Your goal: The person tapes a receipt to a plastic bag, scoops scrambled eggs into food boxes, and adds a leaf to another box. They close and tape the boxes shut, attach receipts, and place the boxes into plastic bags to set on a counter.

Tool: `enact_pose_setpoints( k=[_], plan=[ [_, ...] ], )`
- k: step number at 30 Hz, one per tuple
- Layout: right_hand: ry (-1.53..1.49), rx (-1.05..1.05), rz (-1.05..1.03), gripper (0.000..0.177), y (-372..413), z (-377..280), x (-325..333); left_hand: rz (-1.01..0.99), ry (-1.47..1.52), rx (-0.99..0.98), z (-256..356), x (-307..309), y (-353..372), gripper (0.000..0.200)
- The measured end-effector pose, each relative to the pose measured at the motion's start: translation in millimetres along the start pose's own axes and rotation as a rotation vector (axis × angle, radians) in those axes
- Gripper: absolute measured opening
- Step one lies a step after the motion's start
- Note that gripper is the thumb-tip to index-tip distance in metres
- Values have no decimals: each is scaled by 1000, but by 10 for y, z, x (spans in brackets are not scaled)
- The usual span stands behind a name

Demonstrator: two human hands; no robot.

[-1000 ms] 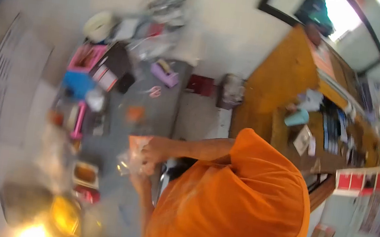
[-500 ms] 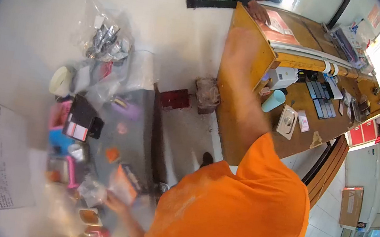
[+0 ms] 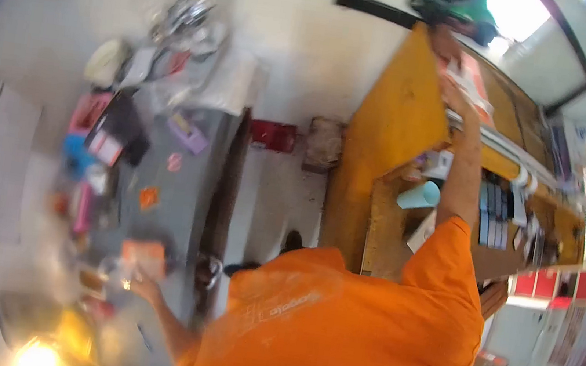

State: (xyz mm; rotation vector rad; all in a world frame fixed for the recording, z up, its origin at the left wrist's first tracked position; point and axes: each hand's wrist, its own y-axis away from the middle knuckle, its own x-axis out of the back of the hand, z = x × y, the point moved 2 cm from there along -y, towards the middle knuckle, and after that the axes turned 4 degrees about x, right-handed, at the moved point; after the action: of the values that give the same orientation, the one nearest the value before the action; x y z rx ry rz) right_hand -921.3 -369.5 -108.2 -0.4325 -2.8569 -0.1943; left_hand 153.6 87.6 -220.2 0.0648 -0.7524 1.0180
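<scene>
My left hand (image 3: 142, 284) is low over the grey table, right by an orange packet (image 3: 144, 258) and some crumpled clear plastic. Blur smears its fingers, so I cannot make out whether it grips either one. On the far right my right arm stretches across the wooden counter, and my right hand (image 3: 456, 99) touches or nearly touches a white paper (image 3: 472, 89) lying over an orange-red sheet (image 3: 479, 73). Its fingers are blurred too. Another person's hand (image 3: 446, 46) rests at the same paper from the opposite side of the counter.
The table carries a black box (image 3: 119, 129), a purple item (image 3: 188, 134), a small orange piece (image 3: 149, 198) and plastic bags (image 3: 228, 85). Under the counter top are a light-blue cup (image 3: 419, 195) and dark flat packs (image 3: 494, 217). A red box (image 3: 273, 136) sits on the floor.
My right hand has come from mid-air above the counter's near edge to the white paper beside the other person's hand. The view has swung; my left hand stays over the grey table.
</scene>
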Motion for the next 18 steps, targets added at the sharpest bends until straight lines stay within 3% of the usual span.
enact_pose_setpoints(
  k=[1, 2, 3, 5, 6, 7, 8, 11, 12, 13, 16, 17, 18],
  plan=[
    [52, 16, 3, 28, 48, -249, -97, -50, -239, 40, -174, 45, 8, 43],
    [102, 36, -7, 28, 161, -235, -147, 76, -305, -128, -303, 28, 73, 41],
    [150, 61, -26, 28, 525, -329, -284, 46, -157, -89, -120, 118, 178, 37],
    [249, 138, -52, 29, 848, -541, -424, 64, -147, 89, -13, 209, 312, 31],
    [296, 183, -59, 29, 1004, -551, -153, 84, -121, 98, -117, 251, 345, 34],
    [338, 232, -56, 29, 1677, -536, -417, 75, -110, 99, -167, 320, 362, 31],
    [377, 281, -45, 30, 1731, -695, -286, 61, -95, 96, -200, 402, 401, 28],
    [456, 425, 76, 31, 2731, -1121, -701, 93, -98, 170, -370, 608, 390, 28],
    [479, 469, 138, 31, 3033, -1727, -1239, 110, -106, 186, -342, 657, 375, 28],
    [508, 512, 205, 31, 3969, -1648, -2213, 192, -107, 190, -363, 706, 366, 26],
    [584, 638, 430, 33, 4032, -2153, -2420, 409, 8, 228, -189, 872, 277, 23],
    [601, 680, 510, 33, 3268, -2312, -1913, 542, 127, 245, -64, 956, 218, 22],
    [616, 719, 595, 34, 2516, -2490, -1457, 548, 129, 248, 81, 1019, 128, 22]
  ],
)
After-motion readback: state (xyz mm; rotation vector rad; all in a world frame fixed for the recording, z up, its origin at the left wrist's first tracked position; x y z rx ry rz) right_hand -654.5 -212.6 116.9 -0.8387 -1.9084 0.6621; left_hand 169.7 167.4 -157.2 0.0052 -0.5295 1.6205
